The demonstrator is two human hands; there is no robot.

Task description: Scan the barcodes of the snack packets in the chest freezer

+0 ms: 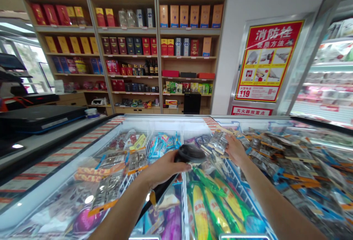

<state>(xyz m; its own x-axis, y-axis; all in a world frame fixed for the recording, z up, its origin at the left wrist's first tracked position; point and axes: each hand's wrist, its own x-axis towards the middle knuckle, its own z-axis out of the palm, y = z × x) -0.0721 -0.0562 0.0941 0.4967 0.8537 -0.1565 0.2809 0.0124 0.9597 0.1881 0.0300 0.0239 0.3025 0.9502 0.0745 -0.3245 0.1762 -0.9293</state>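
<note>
My left hand [162, 168] is closed around the handle of a black handheld barcode scanner [191, 153], its head pointing to the right over the chest freezer. Farther right, my right hand [234, 148] grips a clear-and-silver packet [219, 140] by its right edge, just off the scanner's head. Below both hands, corn ice creams in green and yellow wrappers [209, 205] lie in a white wire basket [184, 210]. Light-blue packets [162, 146] fill the compartment behind my left hand. The fingertips of my right hand are partly hidden behind the packet.
Loose packets [289, 159] pile up in the freezer's right side; more packaged goods [110, 170] lie at left. The freezer's far rim [165, 115] runs across the middle. A counter device [44, 117] stands left. Shelves of boxed bottles [129, 45] and a red poster [270, 61] are behind.
</note>
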